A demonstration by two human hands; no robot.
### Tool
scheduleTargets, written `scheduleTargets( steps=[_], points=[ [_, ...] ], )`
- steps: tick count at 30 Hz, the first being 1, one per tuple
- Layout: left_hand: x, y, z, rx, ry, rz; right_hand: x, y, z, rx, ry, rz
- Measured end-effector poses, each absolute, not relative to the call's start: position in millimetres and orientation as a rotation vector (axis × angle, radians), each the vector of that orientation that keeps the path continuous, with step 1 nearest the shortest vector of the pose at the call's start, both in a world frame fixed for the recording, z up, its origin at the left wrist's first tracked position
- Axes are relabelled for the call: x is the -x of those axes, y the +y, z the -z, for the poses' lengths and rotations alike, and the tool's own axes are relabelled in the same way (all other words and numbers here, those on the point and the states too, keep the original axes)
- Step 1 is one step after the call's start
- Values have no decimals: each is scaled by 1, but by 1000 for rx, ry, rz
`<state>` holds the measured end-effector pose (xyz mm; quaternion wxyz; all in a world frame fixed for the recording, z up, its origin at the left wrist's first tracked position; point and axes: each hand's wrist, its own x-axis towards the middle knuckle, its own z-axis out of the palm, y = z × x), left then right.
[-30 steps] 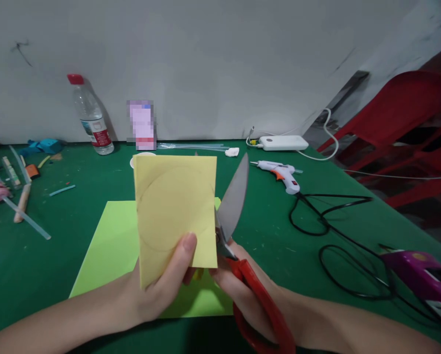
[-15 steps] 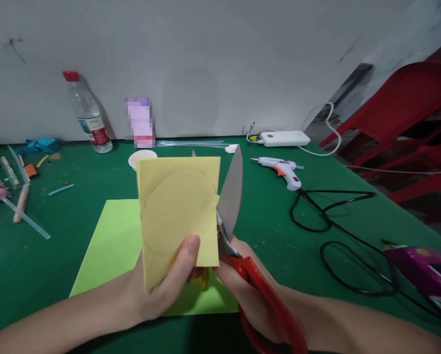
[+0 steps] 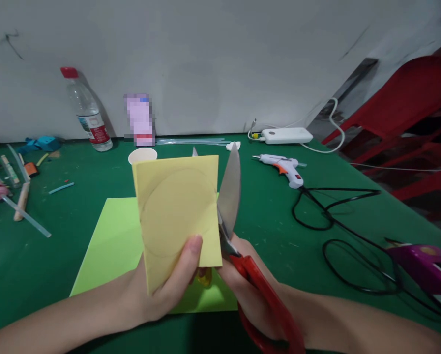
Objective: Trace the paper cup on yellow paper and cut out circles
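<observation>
Two bare hands at work above a green tabletop, both holding something. Left hand: clamped on yellow paper, thumb flat on the near face by the lower edge, remaining fingers mostly hidden behind it. Paper upright, faintly marked with a large drawn circle; the left edge looks layered, whether folded or stacked cannot tell. Right hand: closed round the red handles of scissors, thumb in the near loop, other fingers largely out of sight. Blades apart, pointing up and away: one just right of the paper, the other's tip showing above its top edge. Whether they bite into the sheet, cannot tell. Small yellow object under the paper's lower edge, beside the left fingertips; too covered to identify. Beneath the hands, a light green sheet, flat on the table. Behind the paper, a white cup; farther back, a red-capped water bottle and a blurred-out phone near the wall, clear sticks lying beside the latter. Right side: white glue gun with an orange trigger, nose pointing left; near the right edge, a purple tool.
</observation>
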<state>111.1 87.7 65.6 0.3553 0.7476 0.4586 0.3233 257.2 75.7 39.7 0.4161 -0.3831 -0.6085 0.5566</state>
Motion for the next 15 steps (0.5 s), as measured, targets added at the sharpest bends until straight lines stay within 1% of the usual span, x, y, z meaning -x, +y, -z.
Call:
scheduleTargets(
  steps=[4, 12, 15],
  points=[
    [-111, 88, -66, -1941, 1163, -852, -256, 76, -42, 906, -1464, -1490],
    [-116, 87, -64, -1812, 1066, -944, -254, 75, -37, 917, -1443, -1474],
    [-115, 86, -61, -1790, 1056, -937, -254, 74, -36, 925, -1497, -1413]
  ],
)
